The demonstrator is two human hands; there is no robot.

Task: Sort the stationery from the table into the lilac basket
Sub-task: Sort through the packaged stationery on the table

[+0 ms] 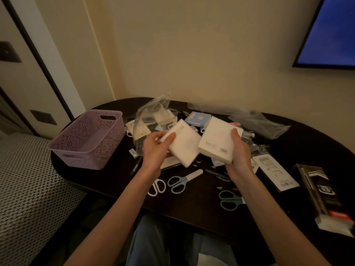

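Observation:
My left hand [155,148] grips one white square packet [185,146] above the middle of the dark table [119,181]. My right hand [240,152] grips a second white packet [217,143] just to its right, the two packets side by side and nearly touching. The lilac basket [90,139] stands at the table's left end, with nothing visible inside. Under and behind my hands lies a heap of stationery: a blue box [197,119], clear plastic bags [151,116], pens and small packets.
Three pairs of scissors lie near the front edge: white [157,187], blue with a white sheath [182,181], and teal [230,200]. A black pen box [322,196] and a flat white packet [274,169] lie at right. A woven seat [28,189] is left; a wall screen [326,31] is upper right.

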